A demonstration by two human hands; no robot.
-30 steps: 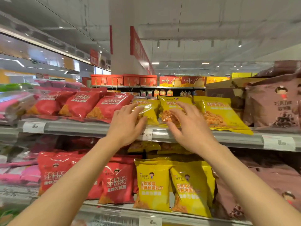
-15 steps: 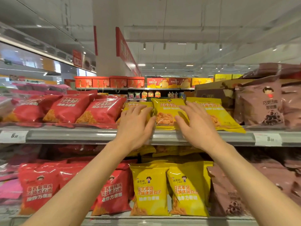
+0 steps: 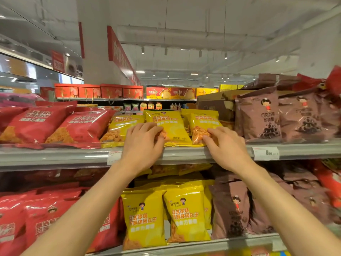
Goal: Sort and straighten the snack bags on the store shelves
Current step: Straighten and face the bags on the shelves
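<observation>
- Two hands work at the front of the upper shelf (image 3: 55,156), in the middle of the frame, where three yellow snack bags lean back in a row.
- The left hand (image 3: 142,145) grips the lower left corner of the middle yellow bag (image 3: 169,124), fingers curled over its front.
- The right hand (image 3: 224,143) pinches the bottom edge of the right yellow bag (image 3: 203,121), fingertips curled onto the clear window that shows orange snacks.
- Both bags lie just beyond the hands, their long axes running up and away toward the back of the shelf; each hand is nearest its own bag, so I judge the coming move is a small pull or twist to square the two side by side.
- The left yellow bag (image 3: 120,128) slants leftward, touching the red bags (image 3: 81,126) beside it, and looks next in line.
- The bags are glossy, crinkled plastic pillows, puffy and light, likely to slide easily on the smooth grey metal shelf.
- Brown bags (image 3: 260,115) stand upright at the right.
</observation>
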